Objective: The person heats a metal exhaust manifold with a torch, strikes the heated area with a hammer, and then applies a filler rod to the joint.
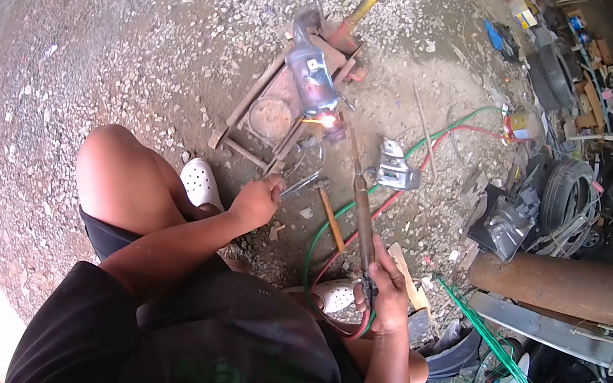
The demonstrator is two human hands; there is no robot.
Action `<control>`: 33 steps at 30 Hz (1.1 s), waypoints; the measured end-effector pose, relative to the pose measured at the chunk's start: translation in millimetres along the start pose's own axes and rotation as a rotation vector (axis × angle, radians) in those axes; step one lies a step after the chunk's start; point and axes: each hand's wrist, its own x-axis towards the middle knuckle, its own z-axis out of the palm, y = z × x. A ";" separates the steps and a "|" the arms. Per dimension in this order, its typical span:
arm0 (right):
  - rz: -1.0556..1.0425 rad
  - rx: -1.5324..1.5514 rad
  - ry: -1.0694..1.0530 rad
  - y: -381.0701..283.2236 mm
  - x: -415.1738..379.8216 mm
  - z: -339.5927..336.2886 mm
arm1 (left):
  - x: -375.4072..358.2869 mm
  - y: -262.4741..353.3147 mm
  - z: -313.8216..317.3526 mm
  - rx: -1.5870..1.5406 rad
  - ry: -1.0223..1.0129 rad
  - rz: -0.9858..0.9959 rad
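Observation:
My right hand [386, 284] is wrapped around the rear of a long gas torch [363, 220]. The torch points up and away, and a bright glow [328, 121] shows near its tip. That glow sits at the lower end of a metal exhaust canister [311, 76], which rests on a rusty floor jack [253, 95]. My left hand [257, 201] is closed around a shiny metal tool [299, 184], whose kind I cannot make out; it points toward the jack. Between my hands a hammer [330, 218] with a wooden handle lies on the ground.
Green [445, 127] and red hoses [428, 159] curl across the gravel to the torch. A bent metal shield [397, 167] lies right of it. A tyre [567, 193], a rusty cylinder [560, 286] and scrap line the right side. The jack's yellow handle [374, 0] rises at the top.

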 end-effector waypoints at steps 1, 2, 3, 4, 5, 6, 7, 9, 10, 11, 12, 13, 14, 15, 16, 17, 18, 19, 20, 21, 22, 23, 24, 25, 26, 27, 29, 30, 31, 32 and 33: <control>0.002 0.000 0.001 1.9 0.9 -1.8 | 0.4 -0.8 -0.5 0.000 -0.002 -0.001; -0.019 -0.022 -0.015 4.6 3.1 -5.4 | 0.6 -1.7 -1.1 0.005 0.001 -0.011; -0.041 -0.045 -0.032 6.3 4.4 -8.0 | 1.1 -2.2 -1.2 0.010 0.004 -0.019; -0.040 -0.045 -0.031 6.8 4.4 -8.9 | 1.6 -1.5 -1.6 0.010 0.003 -0.020; -0.042 -0.033 -0.034 7.1 4.5 -9.5 | 1.8 -0.9 -2.1 -0.009 0.020 -0.014; -0.045 -0.020 -0.038 7.4 4.3 -9.7 | 1.9 -0.3 -2.7 -0.029 0.037 -0.009; -0.044 -0.020 -0.036 7.5 4.0 -10.0 | 1.7 2.8 -4.7 -0.029 0.035 -0.009; -0.039 -0.014 -0.039 7.0 4.5 -10.2 | 1.3 9.2 -8.4 -0.009 0.006 -0.060; -0.039 -0.014 -0.039 7.1 4.8 -10.6 | 1.0 8.6 -7.3 -0.010 0.005 -0.060; -0.035 -0.016 -0.038 7.3 4.9 -11.1 | 0.6 8.0 -6.4 -0.023 0.023 -0.036; -0.032 -0.018 -0.038 7.7 4.8 -11.3 | 0.3 7.4 -5.4 -0.036 0.041 -0.012; -0.032 -0.018 -0.037 7.6 5.0 -10.9 | 0.9 6.0 -4.3 -0.036 0.040 -0.012; -0.036 -0.016 -0.036 7.5 5.1 -10.4 | 2.2 4.4 -3.5 -0.024 0.047 0.000; -0.040 -0.015 -0.036 7.6 5.0 -10.2 | 3.3 2.7 -2.7 -0.012 0.055 0.011; -0.039 -0.015 -0.035 7.9 4.7 -10.2 | 4.5 0.4 -1.8 -0.013 0.053 0.011; -0.038 -0.010 -0.036 8.2 4.6 -10.4 | 6.0 -1.8 -1.1 -0.020 0.042 0.009; -0.038 -0.006 -0.038 8.4 4.8 -10.5 | 7.4 -3.9 -0.1 -0.028 0.030 0.007; -0.037 -0.006 -0.038 9.0 5.5 -11.0 | 8.4 -2.9 -0.9 -0.028 0.029 0.007; -0.040 -0.011 -0.040 9.9 6.5 -11.6 | 9.2 -1.9 -1.5 -0.017 0.023 -0.009; -0.042 -0.016 -0.041 10.5 6.8 -12.0 | 9.1 -0.9 -2.0 -0.005 0.015 -0.025; -0.041 -0.015 -0.040 9.4 6.1 -10.1 | 8.8 -1.3 -1.7 -0.005 0.013 -0.026; -0.032 -0.001 -0.029 7.0 5.0 -6.4 | 8.6 -1.6 -1.5 -0.005 0.017 -0.012; -0.024 0.013 -0.019 5.2 4.5 -4.3 | 8.7 -1.8 -1.2 -0.006 0.021 0.002; -0.024 0.013 -0.018 4.7 4.7 -4.1 | 8.5 1.2 -2.8 -0.006 0.021 0.002; -0.022 0.002 -0.015 4.4 4.7 -3.9 | 7.7 4.0 -4.5 0.005 0.013 -0.007; -0.021 -0.008 -0.012 4.3 4.9 -3.7 | 7.0 6.7 -6.5 0.018 0.006 -0.016; -0.019 -0.007 -0.014 4.6 5.8 -3.6 | 6.5 9.1 -8.8 0.024 -0.003 -0.024; -0.019 -0.007 -0.016 4.5 6.1 -3.7 | 6.6 10.6 -9.9 0.030 -0.012 -0.031; -0.019 -0.007 -0.016 4.3 5.8 -3.3 | 7.0 10.7 -9.9 0.030 -0.013 -0.031; -0.021 -0.007 -0.019 4.0 5.4 -2.7 | 7.5 10.7 -9.9 0.022 -0.016 -0.038; -0.023 -0.006 -0.022 3.8 4.7 -2.5 | 7.3 10.9 -9.8 0.014 -0.019 -0.044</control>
